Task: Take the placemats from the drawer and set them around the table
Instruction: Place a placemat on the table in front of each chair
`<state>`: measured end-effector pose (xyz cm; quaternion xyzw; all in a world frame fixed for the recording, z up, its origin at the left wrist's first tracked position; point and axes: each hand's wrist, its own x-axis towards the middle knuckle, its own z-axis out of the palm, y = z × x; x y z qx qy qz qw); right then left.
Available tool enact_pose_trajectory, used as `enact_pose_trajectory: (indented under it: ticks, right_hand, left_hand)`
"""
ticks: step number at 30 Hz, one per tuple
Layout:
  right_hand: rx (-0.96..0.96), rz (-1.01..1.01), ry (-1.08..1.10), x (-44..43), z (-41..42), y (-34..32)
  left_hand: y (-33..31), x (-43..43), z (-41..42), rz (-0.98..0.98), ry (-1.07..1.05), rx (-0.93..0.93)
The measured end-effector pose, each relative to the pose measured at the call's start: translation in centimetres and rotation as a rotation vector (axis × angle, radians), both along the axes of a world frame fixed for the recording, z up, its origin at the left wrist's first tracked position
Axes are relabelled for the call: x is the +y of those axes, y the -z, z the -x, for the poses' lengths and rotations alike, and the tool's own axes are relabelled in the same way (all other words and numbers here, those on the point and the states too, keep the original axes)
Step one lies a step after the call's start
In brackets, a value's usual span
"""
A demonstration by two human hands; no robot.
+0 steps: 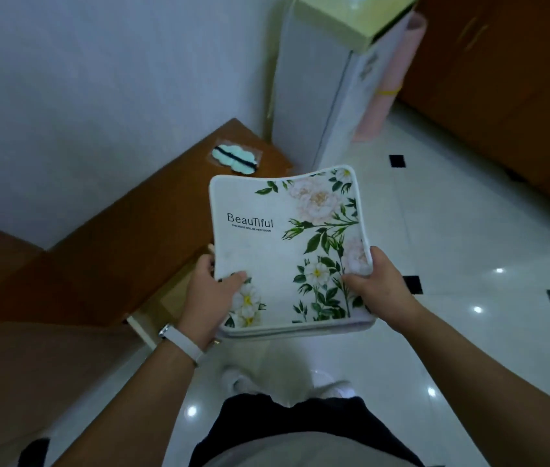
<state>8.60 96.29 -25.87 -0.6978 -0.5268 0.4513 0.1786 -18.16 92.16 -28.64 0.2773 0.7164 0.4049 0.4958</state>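
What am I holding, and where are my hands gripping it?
A stack of floral placemats. The left hand grips its left edge and the right hand its right edge, both toward the near end, thumbs on top.

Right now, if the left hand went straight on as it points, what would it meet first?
The left hand grips the placemats, so those first; beyond them, probably the white box, depth unclear.
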Motion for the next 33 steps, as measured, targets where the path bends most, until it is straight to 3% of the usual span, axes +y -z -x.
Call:
enact_pose_trajectory:
  ticks: [17,25,33]
  right_hand:
    - [0.032,-0.111,0.74,-13.8,-37.3,-4.9]
    - [0.058,-0.153,1.084,-21.0,-42.9,-5.4]
    - [0.005,-0.076,1.337,-22.3,-44.7,-4.3]
  left_hand:
    - [-5.4,5.7,-41.3,-0.16,0.745,0.038]
    - [-6.2,5.2,-52.9,-0.208,1.051,0.022]
    - [-4.9,7.7,-61.2,-0.172,1.331,-0.009]
